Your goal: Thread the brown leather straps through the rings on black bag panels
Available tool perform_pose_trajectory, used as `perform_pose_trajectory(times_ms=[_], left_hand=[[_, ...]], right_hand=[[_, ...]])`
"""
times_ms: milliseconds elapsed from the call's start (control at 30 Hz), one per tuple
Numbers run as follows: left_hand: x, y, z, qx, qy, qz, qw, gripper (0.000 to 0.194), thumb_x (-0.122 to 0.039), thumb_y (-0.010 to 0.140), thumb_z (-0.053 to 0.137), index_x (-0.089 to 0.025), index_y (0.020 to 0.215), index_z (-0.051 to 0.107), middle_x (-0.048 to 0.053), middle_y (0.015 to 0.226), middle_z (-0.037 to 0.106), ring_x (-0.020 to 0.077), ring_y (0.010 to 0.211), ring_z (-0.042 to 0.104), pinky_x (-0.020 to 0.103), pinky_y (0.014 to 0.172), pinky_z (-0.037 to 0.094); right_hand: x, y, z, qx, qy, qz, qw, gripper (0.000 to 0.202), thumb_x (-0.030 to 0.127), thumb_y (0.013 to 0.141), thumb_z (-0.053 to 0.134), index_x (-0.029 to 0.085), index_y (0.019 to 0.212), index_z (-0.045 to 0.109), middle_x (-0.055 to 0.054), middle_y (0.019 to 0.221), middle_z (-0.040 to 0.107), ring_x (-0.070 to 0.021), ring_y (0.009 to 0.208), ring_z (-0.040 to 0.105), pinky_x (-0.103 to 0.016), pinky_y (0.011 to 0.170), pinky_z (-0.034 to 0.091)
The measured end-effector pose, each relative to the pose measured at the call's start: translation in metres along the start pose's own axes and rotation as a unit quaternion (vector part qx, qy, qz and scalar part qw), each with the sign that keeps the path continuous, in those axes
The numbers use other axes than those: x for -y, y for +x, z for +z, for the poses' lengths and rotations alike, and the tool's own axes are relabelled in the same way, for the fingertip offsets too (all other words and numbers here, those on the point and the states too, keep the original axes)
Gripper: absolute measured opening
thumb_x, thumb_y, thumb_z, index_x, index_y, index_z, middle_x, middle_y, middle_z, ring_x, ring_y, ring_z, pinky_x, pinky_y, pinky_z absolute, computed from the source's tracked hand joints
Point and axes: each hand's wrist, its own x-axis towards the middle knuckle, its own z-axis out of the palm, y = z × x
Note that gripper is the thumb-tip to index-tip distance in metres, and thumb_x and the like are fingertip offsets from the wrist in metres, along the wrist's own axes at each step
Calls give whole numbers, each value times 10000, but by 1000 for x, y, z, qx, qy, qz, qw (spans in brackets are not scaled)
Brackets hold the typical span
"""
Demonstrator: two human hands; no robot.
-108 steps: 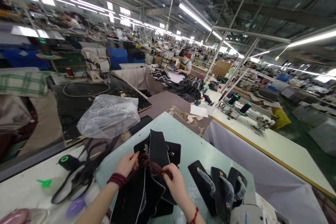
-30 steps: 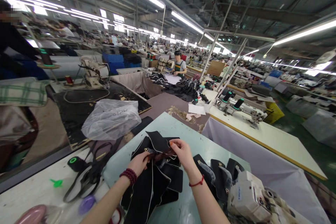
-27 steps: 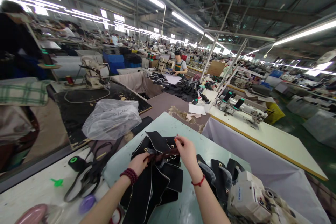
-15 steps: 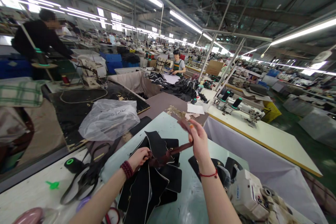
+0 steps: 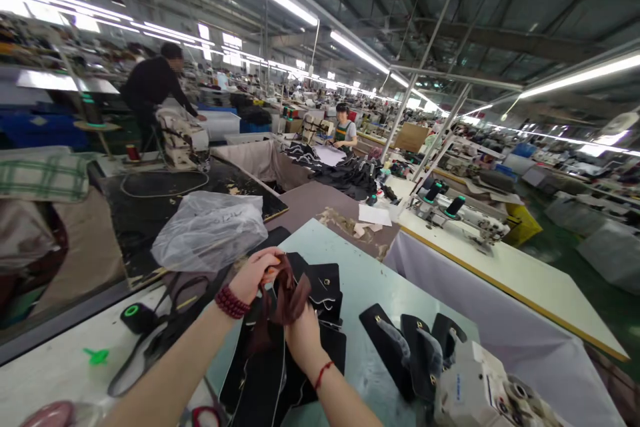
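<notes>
In the head view, the brown fabric (image 5: 290,293) is thin, slightly sheer and crumpled into loose folds and loops, held up above the near part of the pale green tabletop (image 5: 370,353), over the black pieces (image 5: 260,373). The left hand (image 5: 257,273) has its fingers pinched narrow on the far left side of the fabric; the right hand (image 5: 304,333) is closed around its near right side, though the folds cover its fingertips, so their exact grip is hard to make out. The black pieces lie overlapped, with pale edging and small gold-coloured fittings. The tabletop comes to a corner on the far side, with bare surface between that corner and the pile; another open stretch lies right of the pile, reaching to the black panels (image 5: 384,347). A white machine (image 5: 473,383) closes off the near right. To the left, a black thread cone (image 5: 139,317) and a green item (image 5: 97,355) sit on the white surface (image 5: 55,373), and a clear plastic bag (image 5: 210,230) lies farther off. I count one bag, one cone at the left and three panels with wrapped handles; the overlapped pieces cannot be counted.
</notes>
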Motion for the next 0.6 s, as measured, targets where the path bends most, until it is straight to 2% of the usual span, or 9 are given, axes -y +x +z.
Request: perform_pose_trajectory(times_ms=[67, 133, 200, 267, 300, 367, 467, 533, 600], left_hand=[[-14, -7, -9, -14, 39, 30, 999, 112, -274, 741, 509, -172, 759, 553, -73, 529, 363, 86, 467, 346, 217, 472, 291], [-30, -15, -18, -62, 126, 101, 985, 101, -232, 744, 567, -173, 819, 601, -16, 674, 521, 149, 709, 533, 282, 706, 436], [-41, -27, -25, -178, 266, 224, 920, 151, -191, 745, 605, -173, 895, 614, 38, 882, 588, 207, 968, 543, 364, 967, 375], [-37, -41, -29, -262, 381, 327, 824, 143, -187, 791, 580, -173, 934, 590, 60, 948, 582, 213, 972, 541, 382, 975, 379], [-27, -49, -29, -254, 419, 342, 801, 112, -197, 825, 552, -176, 931, 580, 60, 933, 584, 202, 917, 553, 364, 916, 420], [9, -61, -27, -141, 457, 278, 833, 98, -216, 886, 475, -192, 877, 570, 33, 838, 593, 166, 786, 567, 299, 772, 464], [85, -67, -21, 10, 503, 67, 862, 189, -226, 909, 424, -209, 905, 611, 30, 927, 643, 147, 857, 613, 259, 830, 484], [130, -60, -19, 7, 519, 15, 855, 297, -161, 851, 475, -178, 1127, 586, 79, 1138, 625, 158, 957, 631, 265, 897, 487], [158, -46, -19, -31, 547, -22, 836, 459, -177, 832, 499, -129, 1289, 487, 151, 1254, 558, 227, 1060, 612, 346, 943, 474]], right_hand=[[-4, 8, 4, 0, -22, 16, 1000, 405, 229, 869, 467, 145, 1255, 557, -146, 1183, 614, -249, 1090, 568, -346, 929, 458], [-6, 20, 7, 6, -33, 22, 999, 397, 293, 875, 475, 191, 1249, 561, -135, 1208, 601, -279, 1129, 541, -396, 939, 446], [-6, 32, 11, 16, -47, 27, 998, 394, 309, 872, 471, 223, 1246, 558, -135, 1235, 585, -315, 1149, 519, -452, 916, 439], [-6, 45, 16, 31, -59, 24, 997, 382, 269, 869, 451, 225, 1232, 560, -134, 1248, 577, -321, 1162, 506, -462, 902, 430], [-7, 51, 18, 43, -63, 17, 997, 368, 234, 863, 440, 218, 1206, 573, -131, 1237, 584, -312, 1161, 507, -454, 905, 424], [-11, 62, 22, 69, -72, 1, 995, 339, 163, 835, 431, 193, 1123, 609, -129, 1191, 610, -292, 1145, 518, -442, 921, 405], [-19, 72, 25, 104, -83, -15, 991, 293, 120, 778, 457, 172, 1007, 632, -124, 1102, 650, -283, 1134, 525, -471, 980, 342], [-23, 74, 28, 117, -87, -16, 989, 305, 142, 755, 488, 180, 1031, 613, -112, 1067, 665, -286, 1142, 521, -508, 1019, 285], [-23, 72, 32, 126, -87, -11, 988, 341, 178, 746, 514, 199, 1079, 587, -95, 1055, 675, -286, 1141, 526, -534, 1038, 243]])
